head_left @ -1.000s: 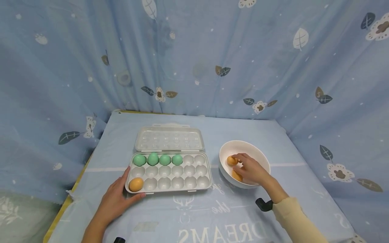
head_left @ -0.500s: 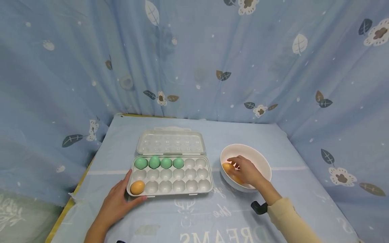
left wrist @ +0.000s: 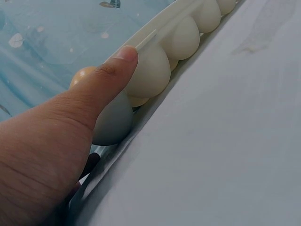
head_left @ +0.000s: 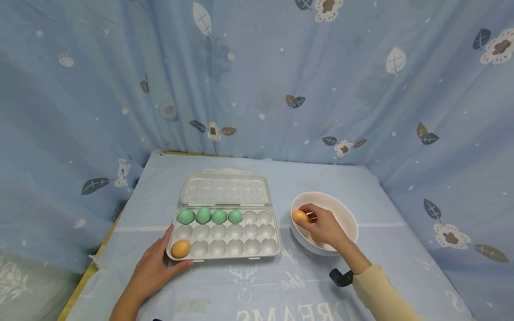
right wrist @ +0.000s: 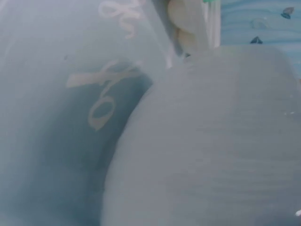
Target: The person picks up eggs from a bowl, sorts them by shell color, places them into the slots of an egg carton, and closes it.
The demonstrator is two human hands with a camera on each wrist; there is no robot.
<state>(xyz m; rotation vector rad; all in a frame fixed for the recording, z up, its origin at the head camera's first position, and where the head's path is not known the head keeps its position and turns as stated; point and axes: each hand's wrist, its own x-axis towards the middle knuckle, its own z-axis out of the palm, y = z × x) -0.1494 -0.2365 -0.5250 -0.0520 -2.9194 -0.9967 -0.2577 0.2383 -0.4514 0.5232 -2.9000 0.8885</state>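
1. Reaching into the white bowl [head_left: 345,209], the right hand [head_left: 324,225] has its fingertips pinched round a brown egg [head_left: 299,216] at the bowl's left rim, the egg clear of the bowl's floor. A pinch from above like that suits a round, fragile thing.
2. That wrist is bent down over the bowl's near edge, with the cream sleeve [head_left: 381,292] trailing back toward the person. The right wrist view shows only the blurred outside of the bowl, so it adds nothing on the grip.
3. Over on the other side, the left hand [head_left: 154,267] braces the egg tray [head_left: 225,232] at its near left corner, thumb [left wrist: 110,75] pressed on the rim, fingers lying relaxed along the tray's left side. It looks like steadying, so the light tray cannot slide on the cloth.
4. In the tray, four green eggs [head_left: 209,216] fill the back row from the left, and one orange egg [head_left: 180,248] sits in the front left cup, just beside that thumb.
5. Behind, the tray's lid [head_left: 224,187] lies folded open and flat.
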